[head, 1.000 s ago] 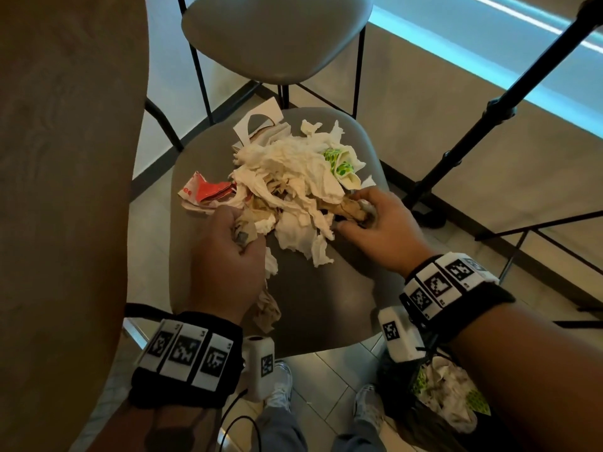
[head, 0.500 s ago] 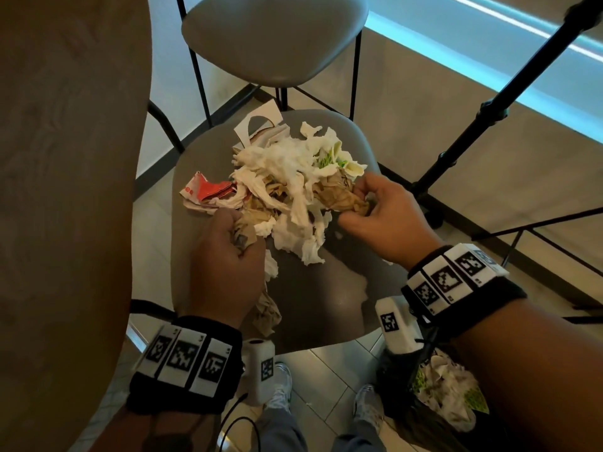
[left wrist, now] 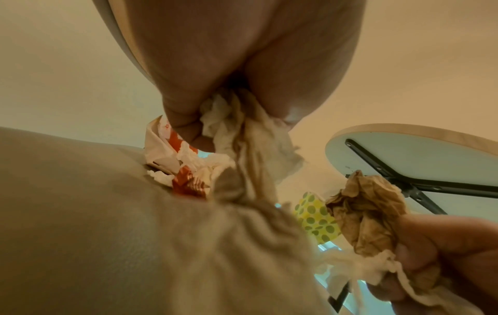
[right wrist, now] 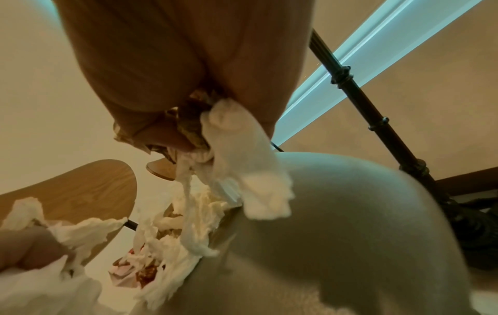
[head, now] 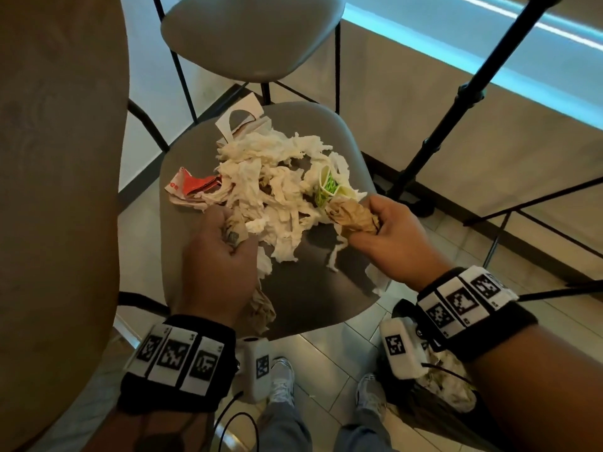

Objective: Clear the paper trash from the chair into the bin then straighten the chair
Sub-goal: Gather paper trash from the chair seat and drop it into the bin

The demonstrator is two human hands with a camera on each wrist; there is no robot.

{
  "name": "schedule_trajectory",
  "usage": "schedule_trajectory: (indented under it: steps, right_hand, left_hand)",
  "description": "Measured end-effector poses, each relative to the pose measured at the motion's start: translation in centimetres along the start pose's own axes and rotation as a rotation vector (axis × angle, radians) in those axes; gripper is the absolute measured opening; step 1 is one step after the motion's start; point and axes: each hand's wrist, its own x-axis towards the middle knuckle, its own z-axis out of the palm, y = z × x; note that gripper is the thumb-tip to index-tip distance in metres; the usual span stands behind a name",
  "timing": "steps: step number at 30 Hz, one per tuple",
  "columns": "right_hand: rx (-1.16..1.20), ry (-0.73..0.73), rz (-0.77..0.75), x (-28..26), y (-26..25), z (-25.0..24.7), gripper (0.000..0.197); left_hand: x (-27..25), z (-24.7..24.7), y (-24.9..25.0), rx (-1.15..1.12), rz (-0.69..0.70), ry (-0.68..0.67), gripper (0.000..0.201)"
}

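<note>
A heap of paper trash (head: 274,184) lies on the grey chair seat (head: 303,295): white tissue, a red wrapper (head: 189,185) at the left, a green-dotted carton (head: 328,187) at the right. My left hand (head: 222,256) grips a bunch of tissue and brown paper (left wrist: 237,132) at the heap's near left. My right hand (head: 385,236) grips a crumpled brown paper wad (head: 354,216) with tissue strands (right wrist: 237,149) hanging from it, lifted a little off the seat. A black bin (head: 434,402) with paper inside stands on the floor under my right wrist.
A wooden tabletop (head: 58,190) fills the left side. A second grey chair seat (head: 254,34) stands beyond the first. A black tripod pole (head: 456,102) rises at the right. My shoes (head: 280,380) stand on the tiled floor below the seat.
My right hand has lifted the brown wad up and to the right, stretching the tissue heap out. The left hand has kept its grip and barely moved.
</note>
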Motion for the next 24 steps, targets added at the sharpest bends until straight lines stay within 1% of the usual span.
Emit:
schedule_trajectory:
  steps: [5,8,10,13,17,22,24]
  right_hand:
    - [0.074,0.052,-0.012,-1.5,-0.2,-1.4,0.018]
    - [0.077,0.005,0.01,-1.9,0.3,-1.7,0.017]
    - [0.049,-0.043,0.042,-2.2,1.0,-1.6,0.018]
    - [-0.011,-0.063,0.054,-2.5,1.8,-1.2,0.019]
    - [-0.022,-0.024,0.077,-2.6,2.2,-1.0,0.023]
    - [-0.04,0.004,0.034,-1.9,1.8,-1.0,0.02]
    - [-0.044,0.017,0.037,-1.3,1.7,-1.0,0.022]
  left_hand:
    - [-0.7,0.0,0.6,-0.026,0.025,-0.007,0.012]
    - [-1.1,0.1,0.7,-0.018,0.055,0.007,0.009]
    - [-1.5,0.1,0.6,-0.015,0.066,0.013,0.011]
    - [-1.9,0.1,0.4,-0.015,0.062,0.011,0.009]
    - [-2.3,-0.1,0.1,0.001,0.064,0.014,0.009]
    - [-2.2,-0.6,0.0,-0.001,0.063,0.021,0.013]
    - [-2.1,-0.7,0.2,-0.011,0.059,0.016,0.013]
